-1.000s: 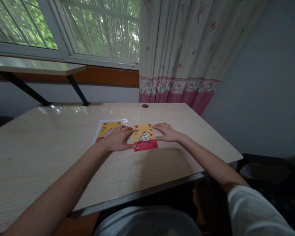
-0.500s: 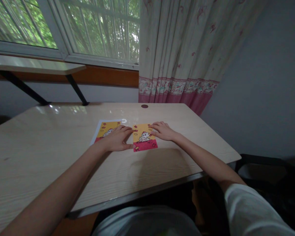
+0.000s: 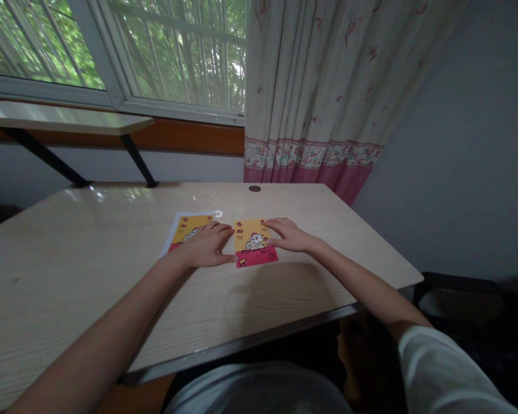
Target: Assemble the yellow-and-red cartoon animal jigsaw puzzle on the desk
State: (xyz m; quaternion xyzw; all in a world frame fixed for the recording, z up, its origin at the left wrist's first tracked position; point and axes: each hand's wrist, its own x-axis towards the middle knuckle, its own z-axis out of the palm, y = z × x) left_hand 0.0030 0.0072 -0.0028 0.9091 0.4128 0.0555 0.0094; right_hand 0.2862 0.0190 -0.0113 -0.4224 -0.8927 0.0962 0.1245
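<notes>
A yellow and red picture card (image 3: 254, 242) with a white cartoon animal lies flat on the table between my hands. My left hand (image 3: 209, 244) is at its left edge, thumb and fingers spread apart, the thumb touching the lower left corner. On the right edge rests my right hand (image 3: 288, 234), its fingers stretched out and thumb apart. Partly under my left hand and wrist is a similar yellow and red picture (image 3: 190, 224) with a white border; its lower right part is hidden.
The pale wood table (image 3: 224, 310) has a round dark cable hole cover (image 3: 254, 188) near its back edge. A raised shelf (image 3: 69, 118) on black legs stands at the back left. Behind are a window and a patterned curtain (image 3: 311, 149); a dark chair (image 3: 461, 284) is at the right.
My right thumb has slid slightly down along the card's right edge. The whole view has shifted a little; the card and my left hand otherwise look the same.
</notes>
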